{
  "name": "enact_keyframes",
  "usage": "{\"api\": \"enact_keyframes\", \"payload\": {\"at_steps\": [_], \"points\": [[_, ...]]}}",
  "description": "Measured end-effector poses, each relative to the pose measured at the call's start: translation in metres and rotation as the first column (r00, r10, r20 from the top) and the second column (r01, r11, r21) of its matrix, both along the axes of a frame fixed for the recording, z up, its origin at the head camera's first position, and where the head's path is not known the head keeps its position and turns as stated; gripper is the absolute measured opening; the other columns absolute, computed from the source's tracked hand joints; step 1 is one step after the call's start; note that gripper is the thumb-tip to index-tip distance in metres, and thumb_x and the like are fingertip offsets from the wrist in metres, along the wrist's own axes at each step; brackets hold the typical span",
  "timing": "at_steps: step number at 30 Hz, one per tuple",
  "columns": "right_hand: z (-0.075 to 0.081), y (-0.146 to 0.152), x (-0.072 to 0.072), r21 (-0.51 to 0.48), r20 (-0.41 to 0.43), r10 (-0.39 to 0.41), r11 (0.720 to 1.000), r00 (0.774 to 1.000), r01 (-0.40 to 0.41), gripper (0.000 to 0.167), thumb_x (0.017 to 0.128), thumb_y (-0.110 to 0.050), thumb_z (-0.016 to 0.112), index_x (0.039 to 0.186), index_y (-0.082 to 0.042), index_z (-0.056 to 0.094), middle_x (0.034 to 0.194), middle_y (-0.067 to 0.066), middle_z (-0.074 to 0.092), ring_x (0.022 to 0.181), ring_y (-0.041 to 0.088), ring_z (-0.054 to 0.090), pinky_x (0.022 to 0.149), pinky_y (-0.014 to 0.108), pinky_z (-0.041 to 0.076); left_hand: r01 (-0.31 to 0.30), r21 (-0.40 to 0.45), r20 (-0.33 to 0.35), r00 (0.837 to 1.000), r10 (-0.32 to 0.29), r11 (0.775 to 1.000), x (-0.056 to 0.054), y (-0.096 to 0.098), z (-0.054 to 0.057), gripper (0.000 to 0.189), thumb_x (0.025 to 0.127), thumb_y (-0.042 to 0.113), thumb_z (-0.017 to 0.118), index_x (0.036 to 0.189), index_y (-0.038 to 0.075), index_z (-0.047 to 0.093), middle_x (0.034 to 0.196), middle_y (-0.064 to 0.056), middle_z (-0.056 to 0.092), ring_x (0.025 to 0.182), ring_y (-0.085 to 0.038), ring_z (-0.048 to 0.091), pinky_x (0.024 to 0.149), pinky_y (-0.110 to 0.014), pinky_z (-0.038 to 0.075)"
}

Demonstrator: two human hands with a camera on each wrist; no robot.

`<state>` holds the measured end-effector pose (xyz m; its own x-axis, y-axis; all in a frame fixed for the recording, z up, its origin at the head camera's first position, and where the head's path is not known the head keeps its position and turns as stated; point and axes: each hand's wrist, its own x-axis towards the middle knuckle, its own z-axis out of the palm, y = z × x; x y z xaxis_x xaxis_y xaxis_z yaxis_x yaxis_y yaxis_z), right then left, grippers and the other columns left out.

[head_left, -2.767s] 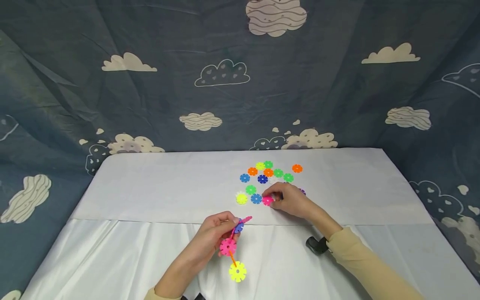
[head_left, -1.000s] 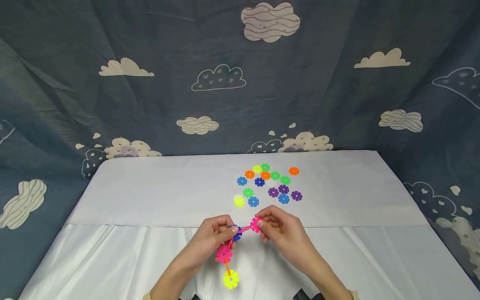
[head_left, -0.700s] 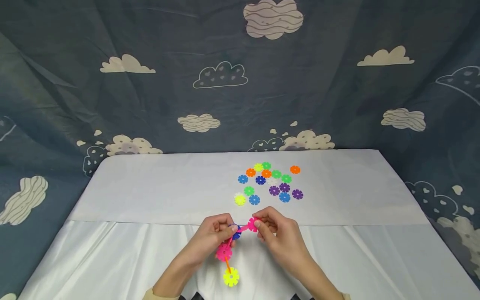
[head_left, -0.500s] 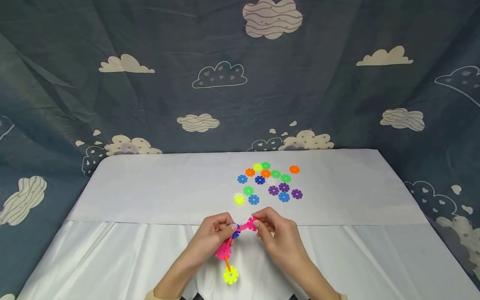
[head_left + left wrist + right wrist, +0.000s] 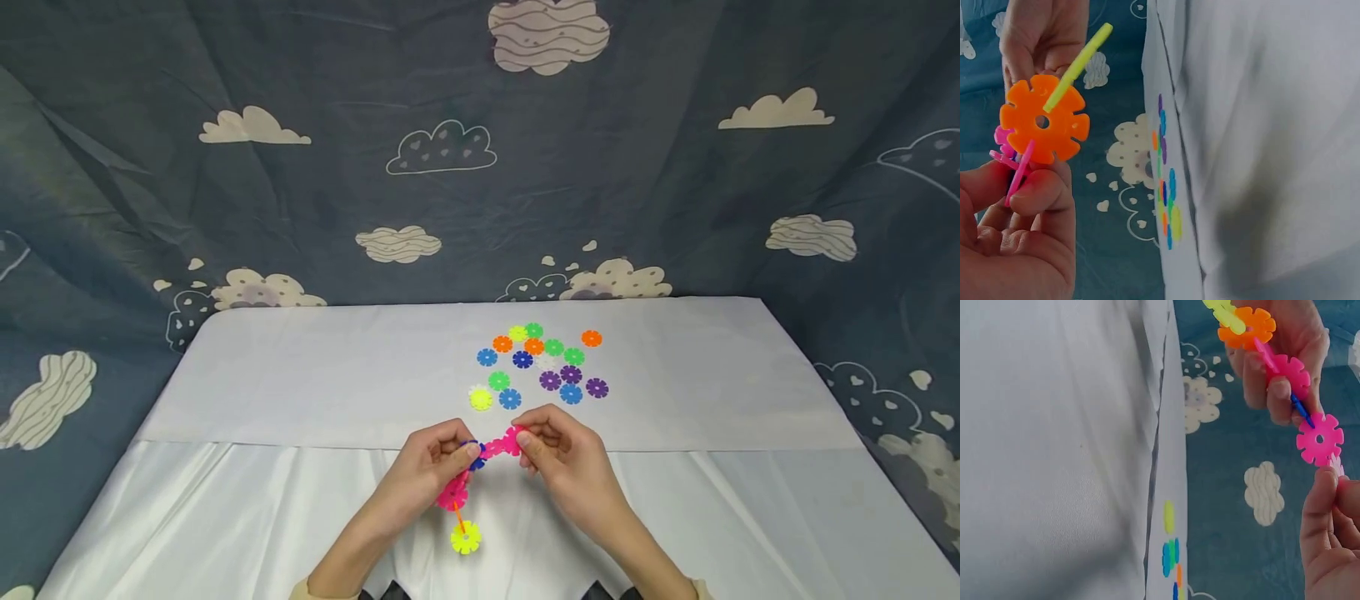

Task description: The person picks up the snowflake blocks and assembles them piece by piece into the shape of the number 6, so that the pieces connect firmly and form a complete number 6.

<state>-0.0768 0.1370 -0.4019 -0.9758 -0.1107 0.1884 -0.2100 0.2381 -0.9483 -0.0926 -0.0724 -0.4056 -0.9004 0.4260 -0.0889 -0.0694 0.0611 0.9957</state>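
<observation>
Pinching in two places, the hands hold up a chain of notched discs (image 5: 453, 495) above the bench (image 5: 300, 383): the left hand (image 5: 431, 467) grips it about the blue disc (image 5: 477, 461), while the right hand (image 5: 568, 454) has the end pink disc (image 5: 512, 438) between thumb and fingers. It looks like thin plastic, so probably light, stiff and a little slick; a flat face close to a joint seems the best hold, since the slotted links might slip apart if twisted. Loose discs (image 5: 550, 381) lie beyond, toward the bench's far edge, mostly right of its middle. The left wrist view shows the orange disc (image 5: 1026, 119) nearly full-face, where the head view gives only its thin edge.
</observation>
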Motion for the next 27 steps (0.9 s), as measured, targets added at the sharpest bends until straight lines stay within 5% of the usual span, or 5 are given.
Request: {"api": "enact_keyframes", "payload": {"at_steps": [9, 18, 20, 24, 27], "points": [[-0.003, -0.001, 0.001, 0.114, -0.149, -0.045, 0.991, 0.988, 0.063, 0.016, 0.092, -0.01, 0.068, 0.105, -0.019, 0.066, 0.082, -0.008, 0.065, 0.067, 0.021, 0.063, 0.061, 0.027, 0.055, -0.004, -0.011, -0.035, 0.999, 0.003, 1.0, 0.001, -0.001, 0.002, 0.02, 0.098, 0.016, 0.062, 0.086, 0.001, 0.059, 0.069, -0.007, 0.053, 0.053, -0.014, 0.044, 0.048, -0.02, 0.036], [-0.008, -0.006, 0.001, 0.257, -0.354, -0.064, 0.953, 0.933, 0.163, 0.022, 0.087, 0.001, 0.072, 0.102, -0.014, 0.066, 0.082, -0.012, 0.063, 0.065, 0.002, 0.056, 0.058, 0.019, 0.05, -0.046, -0.042, -0.025, 0.999, 0.045, 0.998, 0.0, 0.002, -0.001, 0.02, 0.098, 0.016, 0.062, 0.084, 0.001, 0.06, 0.065, -0.005, 0.053, 0.05, -0.012, 0.041, 0.044, -0.019, 0.031], [-0.007, -0.006, 0.001, 0.256, -0.314, -0.068, 0.954, 0.947, 0.153, 0.021, 0.089, 0.0, 0.071, 0.103, -0.015, 0.066, 0.082, -0.011, 0.063, 0.065, 0.004, 0.057, 0.058, 0.02, 0.05, -0.053, -0.044, -0.012, 0.999, 0.052, 0.998, 0.0, 0.003, -0.001, 0.021, 0.098, 0.016, 0.062, 0.084, 0.0, 0.06, 0.064, -0.005, 0.053, 0.048, -0.012, 0.04, 0.042, -0.02, 0.03], [-0.001, -0.003, 0.0, 0.158, -0.069, -0.058, 0.985, 0.996, 0.068, 0.016, 0.094, -0.005, 0.066, 0.104, -0.018, 0.065, 0.081, -0.002, 0.064, 0.065, 0.015, 0.06, 0.058, 0.028, 0.053, -0.037, -0.026, 0.02, 0.999, 0.037, 0.999, -0.001, 0.003, -0.001, 0.022, 0.098, 0.017, 0.062, 0.086, -0.001, 0.06, 0.064, -0.005, 0.054, 0.046, -0.012, 0.039, 0.039, -0.02, 0.029], [0.003, 0.0, -0.002, 0.063, 0.087, -0.022, 0.998, 0.996, 0.017, 0.013, 0.096, -0.005, 0.062, 0.106, -0.013, 0.066, 0.082, 0.008, 0.062, 0.066, 0.024, 0.059, 0.059, 0.033, 0.054, -0.006, 0.004, 0.04, 0.999, 0.006, 1.0, -0.001, 0.001, -0.002, 0.023, 0.099, 0.018, 0.061, 0.087, -0.002, 0.061, 0.064, -0.005, 0.053, 0.044, -0.011, 0.038, 0.038, -0.02, 0.029]]}}
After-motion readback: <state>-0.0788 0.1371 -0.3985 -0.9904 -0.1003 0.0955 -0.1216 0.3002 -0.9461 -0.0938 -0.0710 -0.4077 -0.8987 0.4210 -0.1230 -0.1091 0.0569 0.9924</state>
